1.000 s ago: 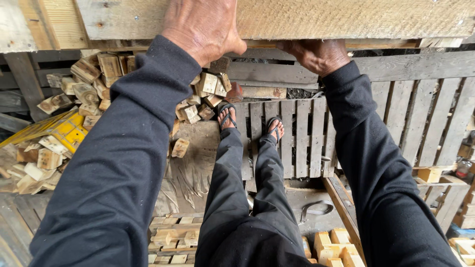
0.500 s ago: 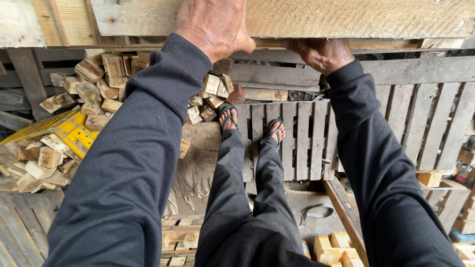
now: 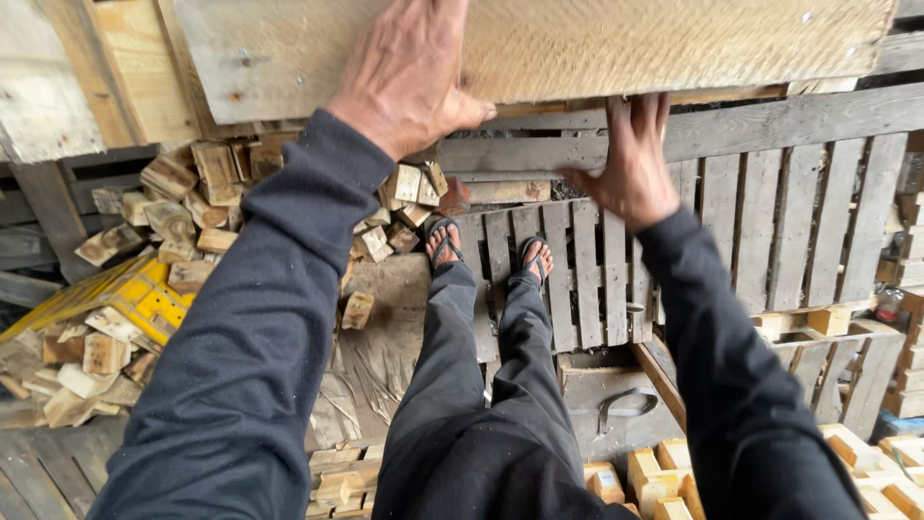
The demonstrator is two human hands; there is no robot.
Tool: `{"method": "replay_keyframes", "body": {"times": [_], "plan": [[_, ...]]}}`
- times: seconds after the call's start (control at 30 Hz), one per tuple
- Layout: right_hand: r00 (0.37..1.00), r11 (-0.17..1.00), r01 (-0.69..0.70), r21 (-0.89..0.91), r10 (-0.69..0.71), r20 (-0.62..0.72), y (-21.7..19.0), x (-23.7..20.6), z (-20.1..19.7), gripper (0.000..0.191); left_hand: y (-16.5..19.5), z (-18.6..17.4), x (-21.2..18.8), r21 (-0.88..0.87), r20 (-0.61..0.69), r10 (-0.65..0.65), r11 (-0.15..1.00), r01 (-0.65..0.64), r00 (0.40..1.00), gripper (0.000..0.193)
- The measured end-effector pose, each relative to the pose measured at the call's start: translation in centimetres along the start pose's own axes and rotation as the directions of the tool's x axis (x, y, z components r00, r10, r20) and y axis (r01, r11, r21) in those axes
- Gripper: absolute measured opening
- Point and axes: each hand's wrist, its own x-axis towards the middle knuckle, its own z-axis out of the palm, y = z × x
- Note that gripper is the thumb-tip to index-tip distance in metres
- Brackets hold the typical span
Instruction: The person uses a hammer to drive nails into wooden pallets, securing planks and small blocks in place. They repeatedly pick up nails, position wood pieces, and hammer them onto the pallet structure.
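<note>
1. Closest to the camera, at six o'clock, the person's dark trousers ran down to two sandalled feet standing on a grey slatted pallet.
2. At four to five o'clock lay a stack of pale wooden blocks, with a curved metal hook on a grey board just beside them.
3. At eight to nine o'clock a heap of offcut blocks spilled over a yellow crate, with one loose block lying apart near the left leg.
4. At one o'clock the right hand was open, fingers spread and pointing up, pressed against the lower edge of the big board; I could not tell whether the fingertips curled behind it.
5. At twelve o'clock the left hand lay flat and open on the face of the large pale board, palm down, gripping nothing.
6. Compared with half a second earlier, the right hand had turned from hooking under the board's edge to a splayed push further down, while the left hand had stayed on the face.
7. That shift suggested the board, held up across the top of the view at eleven to two o'clock, was being steadied or nudged rather than lifted.
</note>
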Motion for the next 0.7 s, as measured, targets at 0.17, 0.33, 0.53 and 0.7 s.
{"method": "replay_keyframes", "body": {"times": [0.17, 0.33, 0.53, 0.7], "plan": [[0.976, 0.901, -0.217, 0.376, 0.186, 0.117, -5.6, -6.5, -3.5, 0.095, -0.1, -1.8, 0.1, -0.536, 0.244, -0.373, 0.717, 0.446, 0.895, 0.088], [0.98, 0.961, -0.201, 0.189, 0.196, 0.044, -3.7, -3.0, -3.7, 0.091, -0.1, -0.9, 2.0, -0.206, 0.074, -0.278, 0.936, 0.287, 0.958, 0.121], [0.987, 0.991, -0.052, 0.121, 0.032, 0.155, 2.3, 3.6, -0.8, 0.108, 2.8, 3.2, 7.1, 0.255, 0.186, -0.31, 0.932, 0.259, 0.933, 0.152], [0.732, 0.988, -0.104, -0.113, 0.153, 0.664, 6.6, 6.7, 2.2, 0.061, 4.0, 3.9, 9.4, 0.408, 0.358, -0.352, 0.892, 0.194, 0.865, 0.138]]}}
